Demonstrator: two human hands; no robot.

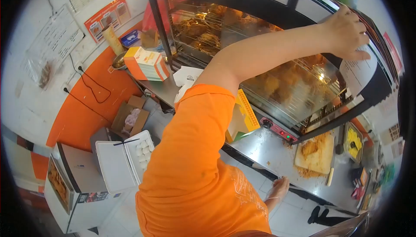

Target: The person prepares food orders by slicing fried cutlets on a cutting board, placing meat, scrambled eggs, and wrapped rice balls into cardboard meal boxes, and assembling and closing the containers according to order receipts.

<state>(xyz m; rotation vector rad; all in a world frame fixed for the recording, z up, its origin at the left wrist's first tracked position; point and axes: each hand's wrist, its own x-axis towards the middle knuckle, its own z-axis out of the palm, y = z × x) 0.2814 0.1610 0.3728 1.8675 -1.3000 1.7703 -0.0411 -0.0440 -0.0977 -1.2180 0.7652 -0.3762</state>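
Note:
My left arm stretches across the front of a glass-fronted heated display cabinet [277,81] with browned food on its racks. At the cabinet's upper right edge, my left hand [346,33] has its fingers curled over the edge of a stack of flat sheets [381,46]; what it grips is hidden. Low beside my body, near the counter's front edge, my right hand [278,189] looks closed, and its contents cannot be made out. Nearest to it on the counter is a white cutting board [315,161] with brown crumbs and scraps.
A yellow open box [243,117] stands below the cabinet. An orange-and-white carton [146,63] is at the counter's left end. A tray of yellow food [354,142] lies right of the board. An open white container [115,165] holds white round items.

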